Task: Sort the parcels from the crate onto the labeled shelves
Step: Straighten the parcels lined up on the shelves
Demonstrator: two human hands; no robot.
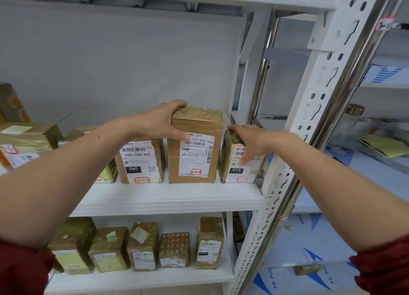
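Red sleeves (22, 268) frame the bottom corners, with two bare forearms reaching up and forward to a white shelf board (168, 199). Below the arms, a lower row of taped parcels (143, 246) stands upright.

The left hand (161, 119) grips the top left corner of a tall cardboard parcel (194, 157), thumb on its front and fingers curled over its top. This parcel stands on the board between the two hands, with its handwritten tag facing out. The right hand (250, 139) lies flat over a shorter parcel (234, 173), with straight fingers draped down its label. That parcel seems to touch the tall one.

Under the left wrist stands a third parcel marked 060 (141, 161). Just beyond the right hand rises a perforated upright post (309, 122). Behind everything is a plain grey wall (110, 62).

Likely risks: the tall parcel is held only at one top corner, so a push there could tip it into its neighbours. The shorter parcel sits near the board's end and front edge, and a nudge could slide it off. No crate is in view.
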